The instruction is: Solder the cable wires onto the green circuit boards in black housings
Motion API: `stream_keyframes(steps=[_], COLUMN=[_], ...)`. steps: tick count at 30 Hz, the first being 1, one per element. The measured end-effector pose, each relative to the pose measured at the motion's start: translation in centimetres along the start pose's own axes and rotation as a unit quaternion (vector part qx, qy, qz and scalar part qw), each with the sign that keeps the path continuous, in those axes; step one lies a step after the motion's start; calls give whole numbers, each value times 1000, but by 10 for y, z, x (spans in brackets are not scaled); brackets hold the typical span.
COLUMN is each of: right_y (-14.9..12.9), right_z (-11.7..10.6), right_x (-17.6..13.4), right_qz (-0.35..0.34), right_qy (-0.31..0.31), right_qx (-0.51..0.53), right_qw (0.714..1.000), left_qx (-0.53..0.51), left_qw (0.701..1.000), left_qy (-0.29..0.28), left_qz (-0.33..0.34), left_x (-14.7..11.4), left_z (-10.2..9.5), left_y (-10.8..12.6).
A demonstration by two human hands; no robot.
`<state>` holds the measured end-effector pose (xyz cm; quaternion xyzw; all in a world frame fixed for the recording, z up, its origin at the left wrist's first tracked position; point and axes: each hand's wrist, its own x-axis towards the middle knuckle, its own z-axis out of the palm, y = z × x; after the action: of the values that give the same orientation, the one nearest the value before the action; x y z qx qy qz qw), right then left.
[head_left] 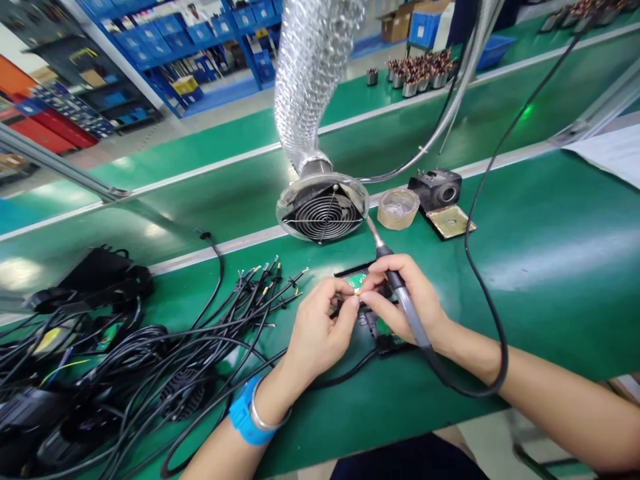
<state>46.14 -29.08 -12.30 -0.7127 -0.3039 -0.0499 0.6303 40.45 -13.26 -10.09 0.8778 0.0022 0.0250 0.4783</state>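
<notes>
My right hand (425, 303) has a soldering iron (413, 321) tucked in it, the metal tip pointing up and away toward the fan. Its thumb and fingertips also pinch at a tiny pale piece, too small to name. My left hand (317, 327) meets it there, thumb and forefinger closed on the same spot. Just beyond and beneath the fingers is a green circuit board (357, 279) in a black plastic housing (370, 325), partly hidden by both hands. A black cable (350, 375) runs from the housing to the left.
A fume fan (325, 212) on a silver duct (310, 87) hangs just beyond my hands. Behind are a round tub (398, 209) and a soldering iron stand (440, 190). Black cables (220, 333) with bared ends heap on the left. The iron's cord (483, 280) loops at right.
</notes>
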Motion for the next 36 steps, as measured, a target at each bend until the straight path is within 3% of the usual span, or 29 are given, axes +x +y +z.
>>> stream_keyframes(steps=[2, 5, 9, 14, 17, 20, 23, 25, 30, 33, 36], right_y=[-3, -7, -11, -12, -12, -12, -12, -12, -11, -9, -5], right_z=[0, 1, 5, 10, 12, 14, 15, 12, 0, 0, 5], right_x=[1, 2, 0, -5, -8, -10, -10, -10, -9, -10, -11], right_qz=[-15, -23, -10, -2, -57, -172, -246, -216, -50, -26, -27], right_qy=[7, 17, 8, 25, 46, 62, 55, 43, 36, -13, -59], right_qx=[-2, 9, 74, 88, 4, -93, -141, -120, -10, 22, 36], right_qw=[1000, 1000, 997, 996, 997, 979, 957, 968, 998, 999, 997], left_qx=[24, -13, -169, -336, -413, -457, -450, -414, -209, -143, -181], left_qw=[999, 999, 983, 934, 899, 872, 877, 899, 971, 977, 953], left_qy=[29, 28, 30, 46, 59, 68, 61, 21, -103, -157, -238], left_qz=[9, -14, -61, -111, -135, -159, -157, -141, -50, -35, -55], left_x=[-1, -3, -5, -9, -11, -10, -8, -6, -6, -5, -2], left_z=[0, 4, 13, 29, 35, 37, 33, 26, 1, -7, -10], left_y=[4, 6, 8, 11, 12, 12, 7, 2, -6, -4, -3])
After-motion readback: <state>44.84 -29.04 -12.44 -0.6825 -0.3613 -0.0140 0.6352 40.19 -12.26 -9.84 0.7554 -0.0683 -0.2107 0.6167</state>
